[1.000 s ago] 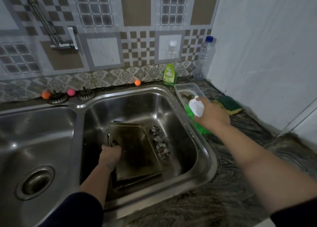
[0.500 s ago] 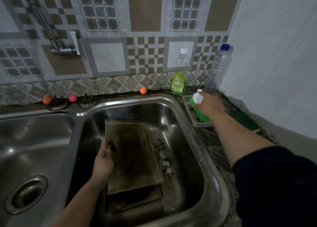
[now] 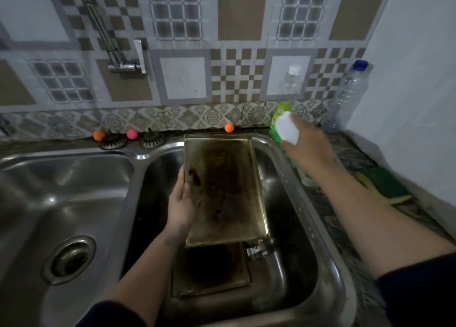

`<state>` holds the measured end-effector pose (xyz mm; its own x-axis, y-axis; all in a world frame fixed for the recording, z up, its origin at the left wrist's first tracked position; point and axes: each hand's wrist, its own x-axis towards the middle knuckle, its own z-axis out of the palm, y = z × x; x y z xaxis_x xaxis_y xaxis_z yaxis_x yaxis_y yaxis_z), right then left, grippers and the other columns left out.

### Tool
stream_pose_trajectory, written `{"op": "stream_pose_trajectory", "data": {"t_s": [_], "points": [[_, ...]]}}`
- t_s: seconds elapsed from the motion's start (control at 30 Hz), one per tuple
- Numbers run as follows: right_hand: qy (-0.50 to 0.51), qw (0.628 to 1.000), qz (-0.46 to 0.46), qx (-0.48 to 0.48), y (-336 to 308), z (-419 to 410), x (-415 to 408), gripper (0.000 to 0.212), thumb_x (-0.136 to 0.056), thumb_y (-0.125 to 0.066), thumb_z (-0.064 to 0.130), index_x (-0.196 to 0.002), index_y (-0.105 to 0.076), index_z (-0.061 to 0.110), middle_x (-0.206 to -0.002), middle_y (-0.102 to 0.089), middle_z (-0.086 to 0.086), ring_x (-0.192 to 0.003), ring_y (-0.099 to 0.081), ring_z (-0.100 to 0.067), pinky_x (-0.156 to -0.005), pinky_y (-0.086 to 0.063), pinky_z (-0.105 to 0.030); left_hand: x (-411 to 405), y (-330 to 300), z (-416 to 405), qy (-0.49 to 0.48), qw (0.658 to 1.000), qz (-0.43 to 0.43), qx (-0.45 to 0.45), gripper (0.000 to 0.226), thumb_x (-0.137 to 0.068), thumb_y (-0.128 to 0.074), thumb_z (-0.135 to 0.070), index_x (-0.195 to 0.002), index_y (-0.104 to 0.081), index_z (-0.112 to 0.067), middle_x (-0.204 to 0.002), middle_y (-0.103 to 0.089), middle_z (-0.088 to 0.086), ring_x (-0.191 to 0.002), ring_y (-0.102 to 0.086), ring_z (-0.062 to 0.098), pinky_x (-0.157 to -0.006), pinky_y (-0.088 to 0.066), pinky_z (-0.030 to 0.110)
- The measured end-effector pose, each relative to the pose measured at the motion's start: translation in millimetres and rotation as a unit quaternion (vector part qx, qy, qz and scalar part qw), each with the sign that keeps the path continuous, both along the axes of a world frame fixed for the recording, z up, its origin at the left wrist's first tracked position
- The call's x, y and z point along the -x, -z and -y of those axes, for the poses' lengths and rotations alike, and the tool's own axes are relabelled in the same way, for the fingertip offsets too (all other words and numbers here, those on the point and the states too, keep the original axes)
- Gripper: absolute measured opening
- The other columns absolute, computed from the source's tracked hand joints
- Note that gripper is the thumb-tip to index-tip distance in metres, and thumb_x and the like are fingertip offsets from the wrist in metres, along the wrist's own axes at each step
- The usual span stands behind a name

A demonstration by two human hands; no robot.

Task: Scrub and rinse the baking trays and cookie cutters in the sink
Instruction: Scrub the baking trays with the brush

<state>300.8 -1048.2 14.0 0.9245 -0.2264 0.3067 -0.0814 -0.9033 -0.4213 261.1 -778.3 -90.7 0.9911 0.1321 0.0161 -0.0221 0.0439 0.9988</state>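
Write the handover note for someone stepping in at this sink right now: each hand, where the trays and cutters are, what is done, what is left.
Left hand grips the left edge of the top tray, tilted up over the right basin.
Right hand holds the brush over the counter by the basin's right rim.
Second tray lies flat on the basin floor; cutters beside it, mostly hidden.
Done: the top tray is lifted. It is stained, and no water runs.
Left: scrub and rinse both trays and the cutters.

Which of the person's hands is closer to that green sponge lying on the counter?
The right. The right hand, holding a green and white brush, is over the counter just left of the green sponge; the left hand grips the tray across the sink.
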Motion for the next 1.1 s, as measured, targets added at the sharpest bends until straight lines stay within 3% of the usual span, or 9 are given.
{"op": "stream_pose_trajectory", "data": {"t_s": [0.07,0.17,0.3,0.4,0.57,0.7,0.87,0.97,1.1], "points": [[-0.088,0.996,0.006,0.012,-3.7,-36.2,14.2,0.07,-0.089,-0.062,0.032,-0.149,-0.027,0.032,-0.137,-0.051,-0.006,-0.118,-0.051,-0.029,-0.086,-0.044,-0.036,0.2,-5.8,4.5,-0.005,1.0,0.012,-0.01,0.046,-0.105,-0.029,-0.014,-0.15,-0.03,-0.024,-0.153,-0.035,-0.007,-0.141,-0.028,0.007,-0.115,-0.022,0.026],[-0.192,0.979,0.023,0.059,4.9,-81.3,23.0,0.073,-0.086,-0.064,0.034,-0.149,-0.028,0.032,-0.141,-0.048,-0.001,-0.124,-0.048,-0.028,-0.098,-0.042,-0.038,3.7,-15.2,8.0,-0.021,0.999,0.039,-0.021,0.045,-0.105,-0.031,-0.014,-0.149,-0.034,-0.022,-0.152,-0.037,-0.006,-0.141,-0.031,0.008,-0.117,-0.022,0.028],[-0.208,0.976,0.057,0.026,1.1,-115.5,9.8,0.07,-0.087,-0.065,0.025,-0.148,-0.032,0.025,-0.148,-0.042,0.0,-0.13,-0.042,-0.028,-0.105,-0.037,-0.04,15.6,-28.4,10.2,0.033,0.997,0.071,-0.027,0.041,-0.105,-0.032,-0.019,-0.141,-0.037,-0.038,-0.14,-0.047,-0.016,-0.127,-0.044,-0.005,-0.109,-0.032,0.022],[-0.245,0.969,0.029,0.026,0.1,-134.9,16.9,0.071,-0.085,-0.067,0.024,-0.147,-0.033,0.03,-0.148,-0.042,0.002,-0.129,-0.044,-0.026,-0.107,-0.036,-0.038,11.7,-33.3,1.0,-0.004,0.998,0.064,0.008,0.045,-0.103,-0.031,-0.016,-0.144,-0.04,-0.034,-0.14,-0.051,-0.009,-0.131,-0.046,0.006,-0.11,-0.034,0.028],[-0.34,0.94,0.0,0.026,41.5,-144.2,89.6,0.07,-0.086,-0.065,0.023,-0.147,-0.032,0.034,-0.151,-0.039,0.007,-0.129,-0.045,-0.022,-0.11,-0.034,-0.035,16.2,-45.1,-26.1,-0.047,0.995,0.044,0.08,0.042,-0.103,-0.036,-0.009,-0.141,-0.044,-0.025,-0.127,-0.062,-0.002,-0.114,-0.06,0.012,-0.098,-0.048,0.03],[-0.33,0.942,0.046,0.05,42.5,-141.2,86.7,0.071,-0.084,-0.065,0.022,-0.147,-0.034,0.031,-0.147,-0.044,0.002,-0.123,-0.049,-0.028,-0.107,-0.038,-0.042,23.5,-42.9,-25.4,-0.039,0.993,0.035,0.105,0.043,-0.103,-0.035,-0.01,-0.142,-0.043,-0.027,-0.14,-0.053,0.004,-0.128,-0.051,0.02,-0.112,-0.037,0.046],[-0.204,0.976,0.068,0.034,-18.4,-147.6,12.4,0.072,-0.085,-0.067,0.023,-0.147,-0.034,0.033,-0.147,-0.045,0.001,-0.128,-0.048,-0.026,-0.109,-0.036,-0.038,38.7,-54.4,-3.9,-0.005,0.995,0.054,0.085,0.045,-0.103,-0.033,-0.009,-0.124,-0.052,-0.045,-0.127,-0.06,-0.013,-0.122,-0.055,0.007,-0.105,-0.043,0.03],[-0.259,0.966,0.027,0.014,-10.6,-152.7,30.2,0.075,-0.083,-0.071,0.021,-0.146,-0.033,0.038,-0.148,-0.043,0.007,-0.132,-0.043,-0.021,-0.112,-0.031,-0.038,26.9,-59.0,-16.7,-0.055,0.994,0.069,0.07,0.05,-0.102,-0.028,-0.003,-0.145,-0.04,-0.026,-0.142,-0.05,-0.004,-0.13,-0.046,0.008,-0.112,-0.035,0.03],[-0.378,0.926,-0.006,0.0,41.6,-145.9,96.0,0.072,-0.081,-0.07,0.018,-0.143,-0.039,0.038,-0.148,-0.041,0.014,-0.131,-0.044,-0.015,-0.111,-0.033,-0.034,8.1,-50.0,-48.2,-0.129,0.987,0.081,0.045,0.049,-0.103,-0.027,-0.004,-0.148,-0.037,-0.02,-0.147,-0.045,0.002,-0.135,-0.043,0.015,-0.115,-0.032,0.039]]}}
